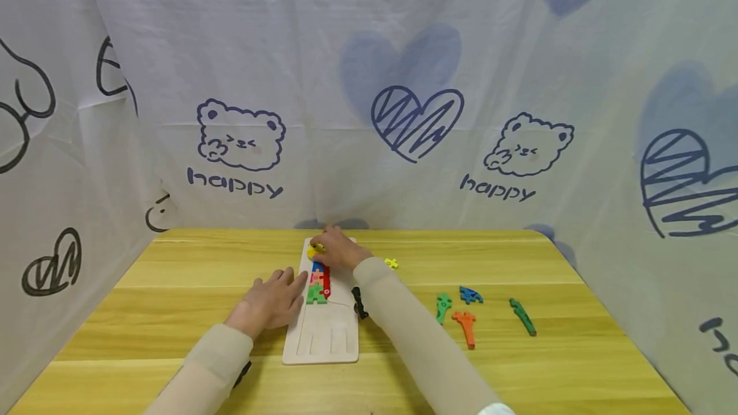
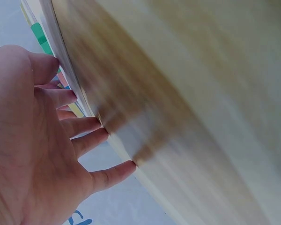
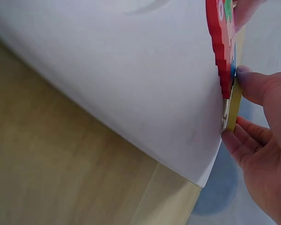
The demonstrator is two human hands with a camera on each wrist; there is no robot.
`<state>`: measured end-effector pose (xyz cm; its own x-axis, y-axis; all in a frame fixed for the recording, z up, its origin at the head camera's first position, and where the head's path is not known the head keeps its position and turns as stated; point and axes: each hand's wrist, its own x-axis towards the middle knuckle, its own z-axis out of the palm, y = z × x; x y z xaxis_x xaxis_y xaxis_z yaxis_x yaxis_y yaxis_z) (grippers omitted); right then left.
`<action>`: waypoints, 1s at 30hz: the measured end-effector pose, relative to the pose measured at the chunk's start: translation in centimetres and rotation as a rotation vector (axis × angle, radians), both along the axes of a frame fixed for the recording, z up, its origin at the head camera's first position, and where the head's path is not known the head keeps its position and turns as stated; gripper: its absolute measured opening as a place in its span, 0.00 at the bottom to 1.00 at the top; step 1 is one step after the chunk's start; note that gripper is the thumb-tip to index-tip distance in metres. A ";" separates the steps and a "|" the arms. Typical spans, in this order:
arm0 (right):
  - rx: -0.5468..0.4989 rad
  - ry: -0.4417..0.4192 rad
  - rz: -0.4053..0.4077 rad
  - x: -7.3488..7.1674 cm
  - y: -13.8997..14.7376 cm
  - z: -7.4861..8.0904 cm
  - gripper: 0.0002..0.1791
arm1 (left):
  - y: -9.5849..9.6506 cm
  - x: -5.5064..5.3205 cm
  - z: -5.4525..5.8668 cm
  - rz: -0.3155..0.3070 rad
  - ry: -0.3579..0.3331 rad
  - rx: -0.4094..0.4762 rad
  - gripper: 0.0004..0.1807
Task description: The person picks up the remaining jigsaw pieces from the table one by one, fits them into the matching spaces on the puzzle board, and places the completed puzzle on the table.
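A pale puzzle board (image 1: 319, 325) lies lengthwise on the table. Near its far end my right hand (image 1: 340, 250) pinches a yellow puzzle piece (image 3: 235, 105) between thumb and fingers, beside the blue piece (image 1: 318, 267). Below that, the board carries a pink piece (image 1: 317, 278), a green piece (image 1: 316, 294) and a long red piece (image 3: 217, 42) along their right side. My left hand (image 1: 273, 300) is spread at the board's left edge, fingers mostly straight; in the left wrist view its fingertips reach down to the edge and table.
Loose pieces lie right of the board: a small yellow one (image 1: 391, 263), a light green one (image 1: 443, 308), an orange one (image 1: 466, 328), a blue one (image 1: 470, 295) and a dark green one (image 1: 523, 317). A printed cloth (image 1: 346, 203) hangs behind the table.
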<state>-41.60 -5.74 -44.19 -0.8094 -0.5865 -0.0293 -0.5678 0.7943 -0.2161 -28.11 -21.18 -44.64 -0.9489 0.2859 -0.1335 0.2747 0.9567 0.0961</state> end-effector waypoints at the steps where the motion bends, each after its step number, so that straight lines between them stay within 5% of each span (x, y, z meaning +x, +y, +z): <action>1: -0.003 0.001 -0.004 0.0 0.0 0.0 0.24 | 0.0 0.0 0.0 0.001 0.000 0.000 0.32; 30: -0.072 -0.017 -0.067 -0.7 -0.3 -0.8 0.22 | 0.2 0.1 0.2 -0.003 0.020 -0.011 0.31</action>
<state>-42.26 -6.03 -44.95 -0.8467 -0.5321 -0.0031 -0.5096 0.8126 -0.2828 -28.02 -21.02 -44.39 -0.9504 0.2878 -0.1182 0.2797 0.9567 0.0802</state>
